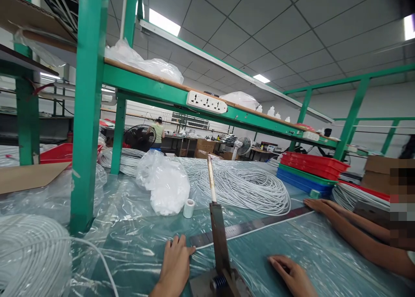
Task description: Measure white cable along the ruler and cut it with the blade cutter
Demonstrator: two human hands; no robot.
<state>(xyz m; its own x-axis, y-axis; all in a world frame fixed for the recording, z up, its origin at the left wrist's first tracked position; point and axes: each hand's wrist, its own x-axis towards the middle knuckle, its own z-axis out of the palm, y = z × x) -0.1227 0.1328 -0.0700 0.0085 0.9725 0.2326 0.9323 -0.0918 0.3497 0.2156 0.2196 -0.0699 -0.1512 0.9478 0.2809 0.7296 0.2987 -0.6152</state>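
1. One white cable lies stretched along the steel ruler on the plastic-sheeted bench, not yet under the lever cutter.
2. Your left hand pins its end, fingers flat; your right hand rests open.
3. Another person's hand holds the far end.
4. Smooth, round white coils remain uncut, as far as you can judge.

Glossy, crinkled clear plastic sheet covers the bench, bearing a dull metal ruler and smooth white cable.
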